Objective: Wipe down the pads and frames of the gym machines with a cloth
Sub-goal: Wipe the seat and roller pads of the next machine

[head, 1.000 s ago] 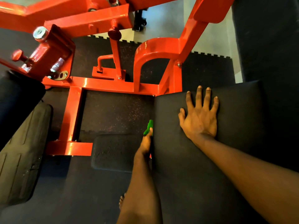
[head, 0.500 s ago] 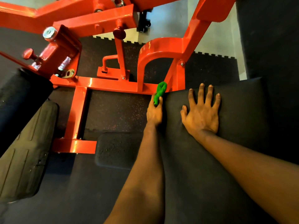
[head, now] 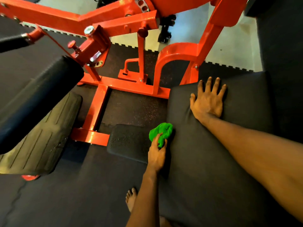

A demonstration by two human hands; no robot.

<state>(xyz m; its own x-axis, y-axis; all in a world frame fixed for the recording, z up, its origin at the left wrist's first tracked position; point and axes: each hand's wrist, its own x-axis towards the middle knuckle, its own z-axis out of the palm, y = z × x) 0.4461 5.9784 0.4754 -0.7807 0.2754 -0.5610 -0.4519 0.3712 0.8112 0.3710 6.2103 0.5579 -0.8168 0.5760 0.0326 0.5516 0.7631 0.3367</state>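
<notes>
A black seat pad (head: 205,153) of an orange gym machine fills the right of the view. My left hand (head: 156,154) grips a bunched green cloth (head: 161,132) against the pad's left side edge, about halfway along it. My right hand (head: 207,100) lies flat on the pad's top near its far end, fingers spread and straight. The orange frame (head: 124,86) runs across the floor beyond the pad, with an arched bracket (head: 173,53) at the pad's far corner.
A black roller pad (head: 37,99) and a ribbed foot plate (head: 39,135) sit at the left. A small black block (head: 129,143) lies on the rubber floor beside the seat. My bare foot (head: 131,199) stands below. A tall back pad (head: 283,54) rises at the right.
My left hand slid the cloth forward along the pad's left edge to the far corner, then back toward me to mid-edge. My right hand stayed flat on the pad.
</notes>
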